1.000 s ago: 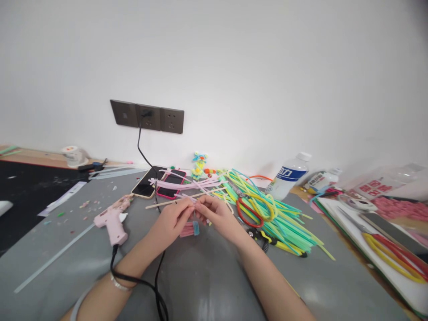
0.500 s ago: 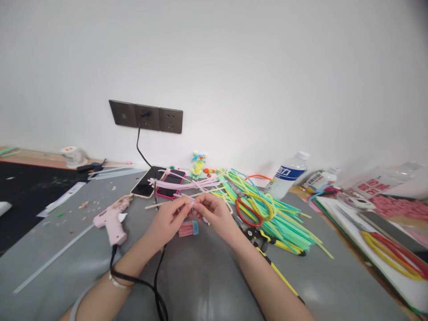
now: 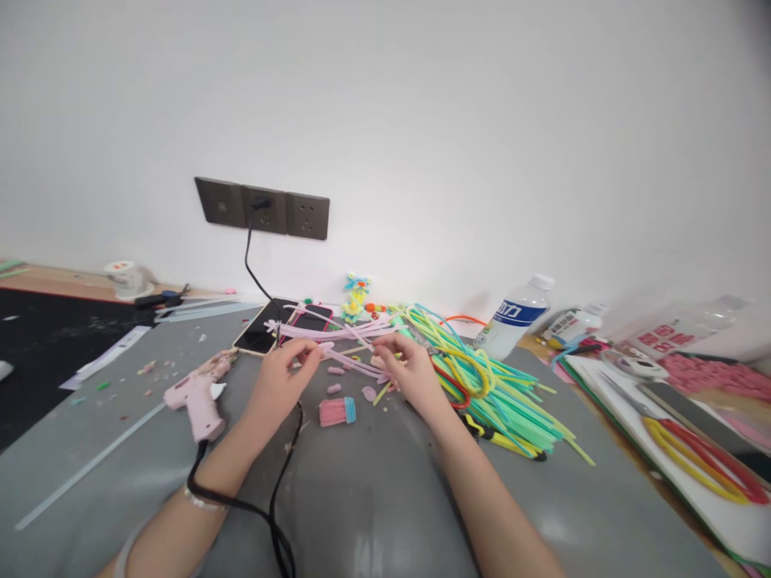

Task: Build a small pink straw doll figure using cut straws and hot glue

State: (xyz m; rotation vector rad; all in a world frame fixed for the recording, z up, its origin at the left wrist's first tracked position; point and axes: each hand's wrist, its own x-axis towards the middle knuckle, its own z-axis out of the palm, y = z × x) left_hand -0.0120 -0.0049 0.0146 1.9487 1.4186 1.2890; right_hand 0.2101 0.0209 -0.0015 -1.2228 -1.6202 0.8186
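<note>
Between my two hands stretches a pale pink pipe cleaner (image 3: pixel 355 365). My left hand (image 3: pixel 289 371) pinches its left end between thumb and fingertips. At its right end, the fingers of my right hand (image 3: pixel 409 373) are closed, though the exact contact is hard to make out. Just below lie small pink coiled pieces (image 3: pixel 334 388) and a pink bundle with a blue band (image 3: pixel 337 412). Behind my hands a bunch of pink pipe cleaners (image 3: pixel 337 330) rests across two phones (image 3: pixel 259 331).
A pink glue gun (image 3: pixel 198 397) with a black cord lies at the left. Green and yellow pipe cleaners (image 3: pixel 518 409), with red-handled scissors and pliers partly beneath, spread at the right. A bottle (image 3: pixel 515 317) leans near the wall; more scissors (image 3: pixel 699 457) lie far right.
My hands have moved apart, left hand leftward and right hand rightward. The pink pipe cleaner now shows stretched between them, and the small pink pieces below are uncovered.
</note>
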